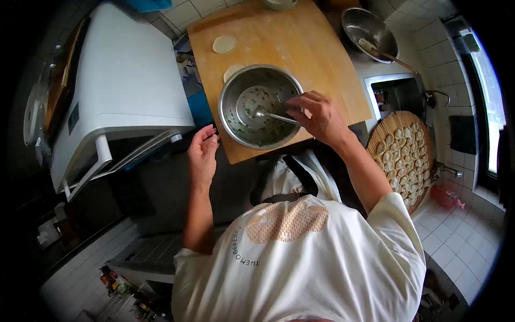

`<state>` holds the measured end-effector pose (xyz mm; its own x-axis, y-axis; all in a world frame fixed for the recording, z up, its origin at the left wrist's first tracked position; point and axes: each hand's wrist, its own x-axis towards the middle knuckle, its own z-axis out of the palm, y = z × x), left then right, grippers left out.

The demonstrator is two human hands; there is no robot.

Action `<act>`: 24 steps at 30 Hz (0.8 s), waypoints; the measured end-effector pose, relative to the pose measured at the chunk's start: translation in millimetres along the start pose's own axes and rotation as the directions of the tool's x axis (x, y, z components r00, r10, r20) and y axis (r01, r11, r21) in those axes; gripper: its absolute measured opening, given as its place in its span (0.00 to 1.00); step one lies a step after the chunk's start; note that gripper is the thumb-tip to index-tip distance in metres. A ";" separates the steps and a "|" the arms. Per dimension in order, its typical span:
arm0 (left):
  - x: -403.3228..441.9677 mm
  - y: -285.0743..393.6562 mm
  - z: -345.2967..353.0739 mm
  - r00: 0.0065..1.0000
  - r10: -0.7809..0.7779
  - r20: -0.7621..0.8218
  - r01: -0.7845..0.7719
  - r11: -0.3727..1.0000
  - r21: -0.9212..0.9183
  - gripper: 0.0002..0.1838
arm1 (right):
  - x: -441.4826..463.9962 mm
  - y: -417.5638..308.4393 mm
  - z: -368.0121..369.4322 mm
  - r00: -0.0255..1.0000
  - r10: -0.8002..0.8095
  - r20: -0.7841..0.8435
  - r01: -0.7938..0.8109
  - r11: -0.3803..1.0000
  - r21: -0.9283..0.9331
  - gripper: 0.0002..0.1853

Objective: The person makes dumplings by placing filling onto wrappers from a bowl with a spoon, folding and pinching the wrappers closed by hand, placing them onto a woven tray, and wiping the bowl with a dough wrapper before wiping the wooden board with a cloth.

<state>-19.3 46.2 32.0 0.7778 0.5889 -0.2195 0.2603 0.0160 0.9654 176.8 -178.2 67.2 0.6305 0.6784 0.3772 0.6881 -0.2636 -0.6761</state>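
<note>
A steel mixing bowl stands near the front of the wooden board, with bits of green-flecked filling smeared over its inside. In it leans a metal spoon, its handle toward the right rim. My right hand is over that rim, fingers apart, just above the spoon's handle; I see no grip on it. Left of the bowl, off the board's edge, my left hand hangs with loosely bent fingers and nothing visible in it. One round dough wrapper lies toward the back; another wrapper is partly under the bowl.
The wooden board fills the counter ahead. To the right, a round mat carries many dumplings beside the sink. A second steel bowl holding a wooden-handled utensil sits behind. A white appliance stands at left.
</note>
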 end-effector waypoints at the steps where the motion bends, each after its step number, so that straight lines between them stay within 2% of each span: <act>1: 0.3 0.9 -2.4 1.000 0.013 0.001 -0.013 1.000 0.012 0.16 | 7.8 -2.5 -1.4 0.999 -0.031 0.023 0.032 0.999 -0.029 0.07; 2: 0.5 2.3 -4.2 1.000 0.026 0.000 -0.026 0.999 0.023 0.16 | 15.5 -3.6 -2.3 0.997 -0.063 0.048 0.065 0.996 -0.056 0.07; 3: 1.0 4.3 -6.1 0.999 -0.004 -0.041 0.002 0.999 -0.036 0.16 | 22.3 1.6 -3.2 1.000 -0.004 0.010 0.004 1.000 -0.011 0.06; 4: 4.2 3.7 -9.5 0.999 0.004 -0.051 -0.007 0.999 -0.050 0.16 | 27.6 4.9 -6.7 0.991 0.134 0.008 -0.135 0.990 0.044 0.07; 6: 9.2 -0.3 -18.7 0.999 -0.018 -0.029 0.018 1.000 0.000 0.16 | 44.0 17.7 -12.1 0.973 0.229 0.019 -0.229 0.973 0.027 0.08; 8: 19.9 -6.3 -22.1 1.000 -0.024 -0.021 0.024 1.000 -0.001 0.16 | 70.8 29.6 -16.1 0.954 0.276 0.117 -0.269 0.960 -0.072 0.10; 10: 28.6 -8.6 -21.4 0.999 -0.029 -0.013 0.029 1.000 -0.005 0.16 | 97.0 62.7 1.5 0.965 0.215 0.149 -0.214 0.977 -0.024 0.11; 12: 37.2 -7.1 -15.7 1.000 -0.020 0.005 0.020 0.999 0.033 0.16 | 129.9 91.0 24.9 0.891 0.267 0.366 -0.295 0.955 0.020 0.14; 14: 42.6 -5.1 -6.9 0.999 -0.033 -0.028 0.035 0.997 0.062 0.16 | 165.7 93.1 49.5 0.806 0.292 0.514 -0.361 0.932 0.037 0.17; 15: 41.8 -6.3 -3.4 0.999 -0.019 -0.040 0.021 0.998 0.055 0.16 | 181.3 101.8 65.8 0.805 0.279 0.524 -0.352 0.935 0.043 0.17; 17: 39.8 -14.9 0.5 0.998 -0.011 -0.059 0.012 1.000 0.017 0.16 | 206.2 120.7 101.8 0.858 0.006 0.513 0.050 0.994 -0.096 0.18; 21: 26.5 -27.8 2.2 0.995 -0.022 -0.100 0.034 0.992 0.123 0.16 | 231.9 127.2 140.3 0.778 -0.031 0.627 0.092 0.994 -0.065 0.19; 23: 22.9 -32.9 -0.8 0.990 -0.081 -0.117 0.092 0.991 0.095 0.15 | 227.3 129.4 159.4 0.603 -0.130 0.787 0.191 0.981 0.016 0.20; 24: 20.5 -36.1 -2.8 0.985 -0.129 -0.118 0.138 0.988 0.070 0.14 | 223.0 126.0 166.4 0.589 -0.137 0.796 0.198 0.980 0.022 0.20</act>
<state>-14.4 60.0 -7.0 0.6649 0.6727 -0.3246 0.4050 0.0404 0.9134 344.3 54.0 -39.1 -0.0088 0.9818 -0.1896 0.7911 -0.1091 -0.6019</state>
